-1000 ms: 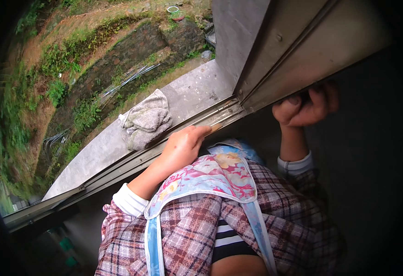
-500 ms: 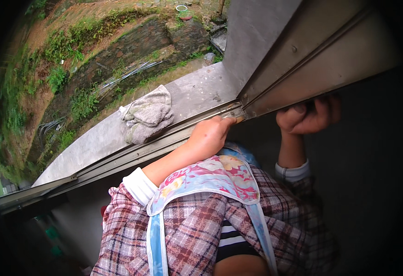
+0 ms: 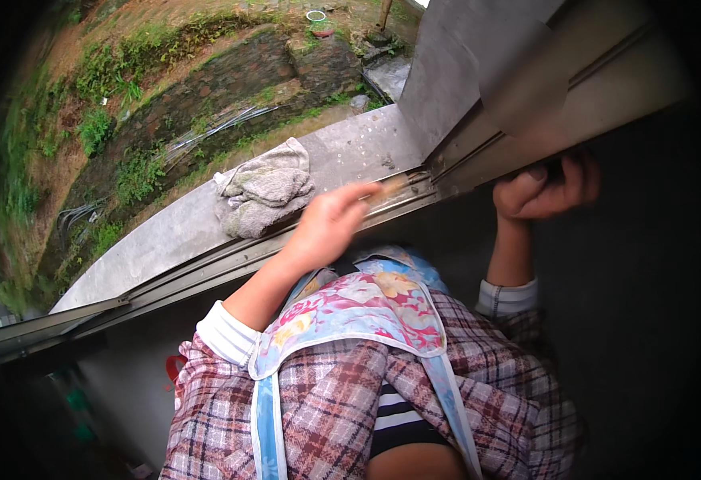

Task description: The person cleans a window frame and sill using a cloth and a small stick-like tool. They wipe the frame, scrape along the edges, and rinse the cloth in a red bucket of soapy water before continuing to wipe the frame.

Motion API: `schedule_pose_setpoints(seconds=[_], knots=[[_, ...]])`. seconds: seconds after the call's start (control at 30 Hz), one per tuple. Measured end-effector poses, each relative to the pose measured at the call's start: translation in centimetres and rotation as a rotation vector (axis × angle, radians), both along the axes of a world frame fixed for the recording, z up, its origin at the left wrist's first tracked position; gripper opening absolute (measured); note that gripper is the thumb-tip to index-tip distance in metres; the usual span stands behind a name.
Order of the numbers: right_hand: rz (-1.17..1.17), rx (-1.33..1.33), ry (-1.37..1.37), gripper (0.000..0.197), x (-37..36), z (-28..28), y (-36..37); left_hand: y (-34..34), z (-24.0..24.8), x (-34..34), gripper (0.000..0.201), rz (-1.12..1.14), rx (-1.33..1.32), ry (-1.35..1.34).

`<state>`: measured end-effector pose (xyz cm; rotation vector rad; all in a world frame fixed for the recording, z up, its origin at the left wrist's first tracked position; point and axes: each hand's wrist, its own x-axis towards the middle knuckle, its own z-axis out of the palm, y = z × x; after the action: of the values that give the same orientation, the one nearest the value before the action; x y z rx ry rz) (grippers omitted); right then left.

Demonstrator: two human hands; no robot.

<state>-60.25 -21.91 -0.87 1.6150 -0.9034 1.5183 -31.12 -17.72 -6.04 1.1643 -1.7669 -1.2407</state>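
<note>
The left hand [image 3: 330, 224], blurred, has its fingers drawn together on the near end of a small, tan, stick-like object [image 3: 397, 185], too smeared to name more closely, which points away to the hand's right over a grooved, dull grey metal window track [image 3: 206, 274]. This track passes beneath the hand, running down to its left and up to its right. Just beyond the hand, on its upper left, a crumpled, grey-white terry cloth [image 3: 266, 192] lies on a pale grey, speckled concrete ledge [image 3: 350, 156], close along the track's outer side. Well to the right of that hand, the right hand [image 3: 546, 190] has its fingers curled in at the lower edge of a brownish-grey, flat metal window frame [image 3: 590, 112]; whether it is clamped on that edge, I cannot tell. Below and between the hands is a blue, pink and yellow flowered apron bib [image 3: 350, 308] over a brown, white and grey plaid shirt [image 3: 326, 400]. Farthest from the left hand, past the ledge, are a dark stone retaining wall [image 3: 214, 92], thin pale rods [image 3: 214, 132] lying below it, and a grassy brown slope [image 3: 182, 48].
</note>
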Motion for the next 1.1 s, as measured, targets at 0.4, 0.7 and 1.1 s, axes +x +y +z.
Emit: schedule_pose_setpoints(seconds=[0.4,0.7,1.1], knots=[[0.199,0.173,-0.115,0.031,0.6,1.1,2.1,-3.2,-0.9,-6.6,0.027,-0.323,-0.182,-0.475],[0.39,0.569,-0.538,0.027,1.7,-5.5,8.9,-4.1,-1.5,0.1,0.03,0.247,0.102,0.185],[0.404,1.203,-0.821,0.018,2.8,-13.8,12.3,-3.9,-2.8,-4.8,0.025,-0.249,-0.244,-0.414]])
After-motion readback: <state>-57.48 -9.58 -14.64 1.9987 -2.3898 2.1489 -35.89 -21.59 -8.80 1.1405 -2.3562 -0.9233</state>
